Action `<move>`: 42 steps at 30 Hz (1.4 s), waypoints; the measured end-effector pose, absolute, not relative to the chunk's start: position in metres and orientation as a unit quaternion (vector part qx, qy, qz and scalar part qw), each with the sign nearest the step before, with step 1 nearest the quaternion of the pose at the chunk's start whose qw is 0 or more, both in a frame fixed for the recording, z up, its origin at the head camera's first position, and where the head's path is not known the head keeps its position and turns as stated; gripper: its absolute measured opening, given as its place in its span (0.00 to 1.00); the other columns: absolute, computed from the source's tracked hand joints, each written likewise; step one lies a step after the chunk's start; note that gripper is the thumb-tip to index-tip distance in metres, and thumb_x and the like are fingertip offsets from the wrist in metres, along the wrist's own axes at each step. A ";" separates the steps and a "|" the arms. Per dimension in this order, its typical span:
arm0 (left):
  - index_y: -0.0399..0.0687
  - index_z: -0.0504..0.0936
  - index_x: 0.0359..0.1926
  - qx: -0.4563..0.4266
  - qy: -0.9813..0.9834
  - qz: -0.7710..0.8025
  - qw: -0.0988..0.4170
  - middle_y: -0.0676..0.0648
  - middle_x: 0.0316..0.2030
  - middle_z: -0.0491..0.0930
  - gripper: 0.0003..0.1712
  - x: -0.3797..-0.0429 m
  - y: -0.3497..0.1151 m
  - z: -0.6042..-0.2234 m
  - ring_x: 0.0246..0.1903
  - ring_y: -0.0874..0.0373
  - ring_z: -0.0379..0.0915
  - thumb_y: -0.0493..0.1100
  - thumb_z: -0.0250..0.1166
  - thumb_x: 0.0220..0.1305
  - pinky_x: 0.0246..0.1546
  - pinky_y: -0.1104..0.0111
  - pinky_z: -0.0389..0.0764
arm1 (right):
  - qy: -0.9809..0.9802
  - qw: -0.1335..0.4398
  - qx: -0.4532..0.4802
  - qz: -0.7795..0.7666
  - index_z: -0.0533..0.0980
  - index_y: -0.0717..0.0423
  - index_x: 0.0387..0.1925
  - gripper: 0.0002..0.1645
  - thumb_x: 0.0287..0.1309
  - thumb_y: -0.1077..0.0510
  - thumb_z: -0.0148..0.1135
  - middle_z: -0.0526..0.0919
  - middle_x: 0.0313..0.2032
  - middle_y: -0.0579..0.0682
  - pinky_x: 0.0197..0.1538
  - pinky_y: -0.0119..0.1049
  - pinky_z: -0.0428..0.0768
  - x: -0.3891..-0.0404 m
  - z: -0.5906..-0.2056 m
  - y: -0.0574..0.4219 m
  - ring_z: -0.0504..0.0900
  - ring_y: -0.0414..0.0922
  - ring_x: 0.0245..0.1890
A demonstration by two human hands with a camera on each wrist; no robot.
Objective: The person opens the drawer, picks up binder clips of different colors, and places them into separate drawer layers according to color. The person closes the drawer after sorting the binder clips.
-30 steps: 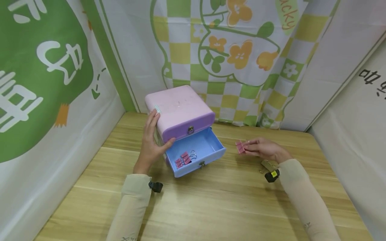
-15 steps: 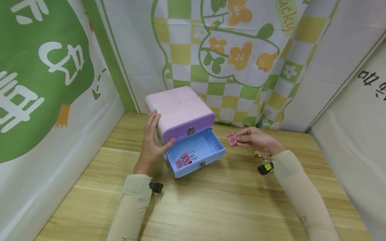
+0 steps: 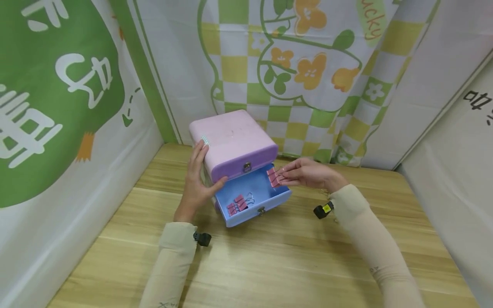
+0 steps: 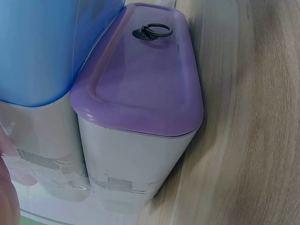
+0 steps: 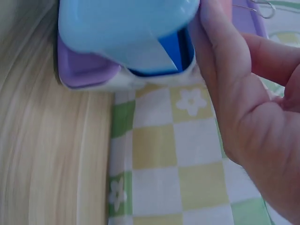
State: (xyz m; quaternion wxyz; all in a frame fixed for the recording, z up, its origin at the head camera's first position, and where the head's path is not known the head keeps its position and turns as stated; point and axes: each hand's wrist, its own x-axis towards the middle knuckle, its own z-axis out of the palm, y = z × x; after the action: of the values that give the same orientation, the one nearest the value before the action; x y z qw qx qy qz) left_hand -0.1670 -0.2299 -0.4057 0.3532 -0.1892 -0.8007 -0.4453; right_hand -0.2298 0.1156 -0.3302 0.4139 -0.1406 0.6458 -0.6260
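A small chest of drawers (image 3: 235, 132) has a pink top and purple drawer fronts, with its blue middle drawer (image 3: 252, 188) pulled out. Against the chest's left side rests my left hand (image 3: 194, 179), fingertips at the top edge and thumb at the front corner. Pink binder clips (image 3: 238, 204) lie in the drawer's front left part. My right hand (image 3: 312, 173) pinches another pink binder clip (image 3: 274, 177) over the drawer's right end. That clip's wire handle (image 5: 266, 9) shows beyond the fingers in the right wrist view. Below the blue drawer, a purple drawer (image 4: 150, 70) with a ring pull is closed.
Gold-coloured clips (image 3: 325, 192) on the wooden table (image 3: 269, 265) are mostly hidden behind my right wrist. Close behind the chest hangs a checked, flowered curtain (image 3: 308, 128). A printed cloth wall (image 3: 127, 141) runs along the left side.
My right hand has carried the pink binder clip leftward from beside the chest to over the open drawer. My left hand keeps its place on the chest. The view has shifted slightly.
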 end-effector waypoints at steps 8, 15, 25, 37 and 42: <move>0.46 0.58 0.73 -0.194 -0.789 -0.459 0.360 0.45 0.76 0.51 0.58 -0.156 -0.222 -0.395 0.77 0.49 0.41 0.39 0.77 0.40 0.76 0.47 0.52 | 0.663 0.443 -0.164 -0.581 0.66 0.77 0.61 0.22 0.69 0.70 0.40 0.83 0.50 0.61 0.59 0.40 0.80 -0.229 -0.335 0.083 0.85 0.47 0.49; 0.41 0.58 0.72 -0.194 -0.784 -0.472 0.353 0.40 0.75 0.51 0.56 -0.144 -0.217 -0.379 0.76 0.47 0.42 0.36 0.76 0.41 0.75 0.45 0.49 | 0.698 0.454 -0.150 -0.533 0.71 0.75 0.57 0.21 0.68 0.70 0.41 0.81 0.53 0.65 0.59 0.41 0.81 -0.228 -0.339 0.055 0.85 0.48 0.49; 0.43 0.58 0.72 -0.193 -0.785 -0.473 0.352 0.42 0.75 0.51 0.56 -0.144 -0.218 -0.380 0.77 0.49 0.41 0.37 0.76 0.41 0.76 0.45 0.49 | 0.721 0.448 -0.157 -0.506 0.70 0.75 0.57 0.21 0.65 0.73 0.43 0.80 0.53 0.68 0.57 0.41 0.82 -0.226 -0.342 0.038 0.84 0.53 0.52; 0.41 0.59 0.71 -0.201 -0.780 -0.468 0.363 0.40 0.75 0.52 0.55 -0.147 -0.218 -0.382 0.76 0.46 0.42 0.37 0.76 0.40 0.76 0.45 0.49 | 0.808 0.358 -0.191 -0.427 0.73 0.78 0.52 0.18 0.65 0.68 0.50 0.81 0.47 0.71 0.54 0.44 0.84 -0.218 -0.318 0.059 0.85 0.59 0.48; 0.40 0.59 0.71 -0.202 -0.779 -0.471 0.361 0.40 0.75 0.51 0.56 -0.147 -0.217 -0.382 0.76 0.47 0.41 0.37 0.76 0.40 0.76 0.45 0.49 | 0.817 0.353 -0.192 -0.413 0.72 0.75 0.55 0.20 0.67 0.65 0.51 0.82 0.48 0.70 0.53 0.41 0.85 -0.219 -0.303 0.079 0.85 0.56 0.49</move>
State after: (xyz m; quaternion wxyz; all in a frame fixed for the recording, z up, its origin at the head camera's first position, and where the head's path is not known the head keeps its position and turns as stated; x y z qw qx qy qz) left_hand -0.1469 -0.2175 -0.3816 0.3608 -0.2024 -0.7789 -0.4713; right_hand -0.2186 0.0791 -0.3025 0.3531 -0.1916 0.8172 -0.4132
